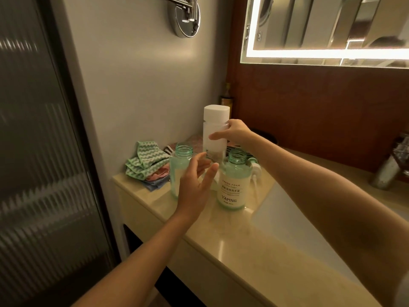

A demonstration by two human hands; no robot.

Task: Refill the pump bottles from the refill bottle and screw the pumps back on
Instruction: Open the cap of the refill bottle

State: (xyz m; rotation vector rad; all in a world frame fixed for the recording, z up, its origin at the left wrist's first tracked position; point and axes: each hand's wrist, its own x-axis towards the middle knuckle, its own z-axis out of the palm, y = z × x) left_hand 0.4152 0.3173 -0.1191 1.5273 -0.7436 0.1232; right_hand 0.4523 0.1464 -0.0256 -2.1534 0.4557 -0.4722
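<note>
1. Grip, right hand (235,132): fingers and thumb were curled round the upper body of the refill bottle (215,138), just below its white cap (216,112). The hold was closed and firm on the bottle.
2. Refill bottle: it stood upright with the cap fitted, at the centre of the frame, behind and between the two pump bottles. Its base was masked by fingers, so whether it rested on the countertop (243,251) could not be told.
3. Left hand (195,182): fingers were straight and spread apart, holding nothing. The fingertips lay just beside the lower part of the refill bottle; contact could not be confirmed.
4. Left pump bottle (174,171): it was upright on the countertop at centre left, with its threaded neck uncovered, and was partly hidden by the left hand.
5. Right pump bottle (234,185): it was upright just right of the left hand, with its neck also uncovered. The label read "FRESH FOAM" and "YAPING".
6. Pump head (254,166): a white unit with a tube lay on the countertop behind the right pump bottle.
7. Cloths (146,165): a folded pile, green zigzag on top, sat against the wall left of the bottles.
8. Basin (287,218): it was sunk into the countertop at lower right, with a metal tap (389,171) at the right edge.
9. Surroundings: a lit mirror (327,29) at upper right, a chrome wall fitting (186,16) at top centre and a ribbed glass door (33,151) along the left side.
</note>
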